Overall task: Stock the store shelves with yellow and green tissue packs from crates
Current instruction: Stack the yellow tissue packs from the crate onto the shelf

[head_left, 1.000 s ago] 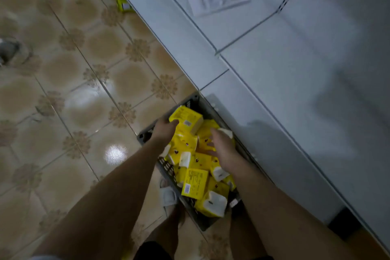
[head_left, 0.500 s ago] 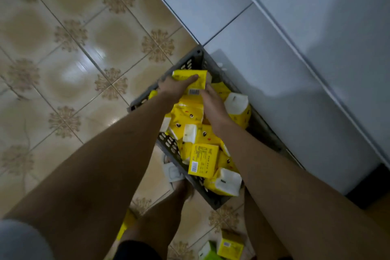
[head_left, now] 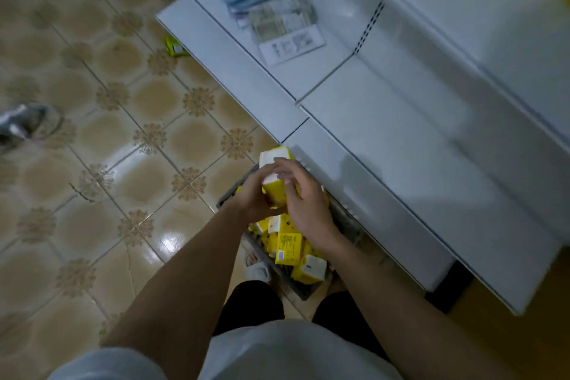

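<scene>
Hands — left hand point(head_left: 251, 199) and right hand point(head_left: 303, 205) — are clasping yellow tissue packs point(head_left: 273, 176) between closed grips above the crate point(head_left: 345, 230), gathering several for the white shelf point(head_left: 401, 139).

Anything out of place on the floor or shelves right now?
Yes. A yellow-green pack lies loose on the tiled floor at the shelf base, away from the crate. Blurry mixed packets are strewn askew on the lower shelf.
</scene>
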